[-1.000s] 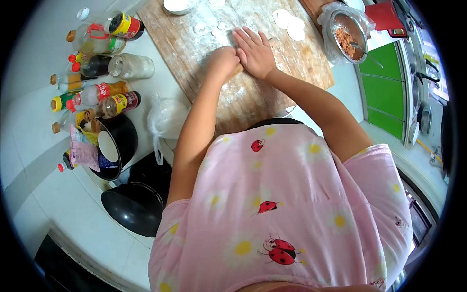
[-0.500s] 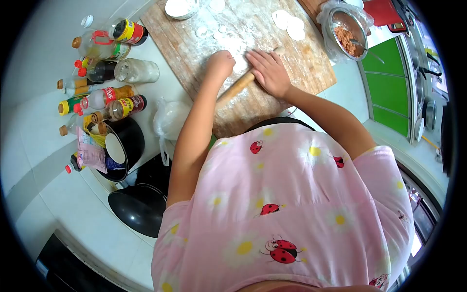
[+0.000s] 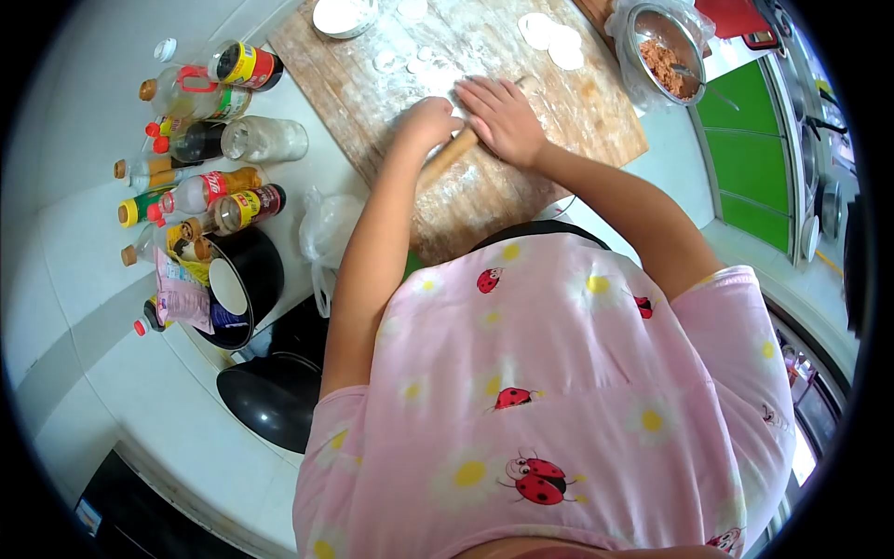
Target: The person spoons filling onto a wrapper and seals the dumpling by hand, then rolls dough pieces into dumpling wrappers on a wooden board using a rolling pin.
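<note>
My right hand point(image 3: 507, 121) lies flat across a wooden rolling pin point(image 3: 447, 160), fingers stretched out. The pin sits at a slant on a floured wooden board point(image 3: 596, 121). Close beside it, my left hand point(image 3: 426, 125) is closed, with its fingertips pinching the edge of a thin dough wrapper point(image 3: 458, 111) that is mostly hidden between the hands. Beyond the hands, small dough pieces point(image 3: 416, 66) lie in the flour. Rolled round wrappers point(image 3: 564, 48) overlap near the board's far right.
A white-filled bowl point(image 3: 345, 17) stands at the board's far left. Off the far right corner is a metal bowl point(image 3: 666, 58) of minced filling with a spoon. Several bottles point(image 3: 247, 65), a glass jar point(image 3: 264, 140), a plastic bag point(image 3: 328, 228) and a black pot point(image 3: 256, 279) line the left.
My right hand has slid a little to the left along with the rolling pin, closer to my left hand. The wrapper between them shows less than before.
</note>
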